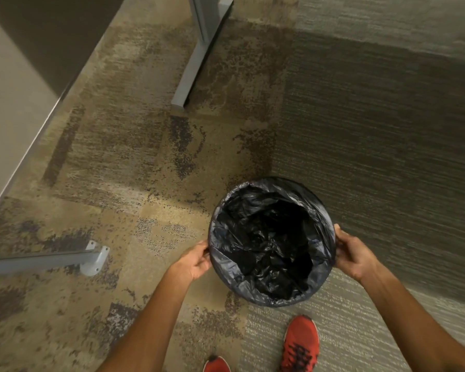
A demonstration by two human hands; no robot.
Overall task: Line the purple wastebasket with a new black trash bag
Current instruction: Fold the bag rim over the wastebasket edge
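Observation:
A round wastebasket stands on the carpet, seen from above. A black trash bag (271,242) lines its inside and is folded over the whole rim, so the purple wall is hidden. My left hand (192,261) grips the bag-covered rim on the left side. On the right side my right hand (353,255) grips the rim in the same way. The bag's crumpled plastic sags into the dark hollow of the basket.
A grey desk foot (196,63) runs across the carpet beyond the basket, and another grey desk foot (91,260) ends at the left. A wall panel (8,103) rises at the far left. My red shoes (301,345) stand just below the basket.

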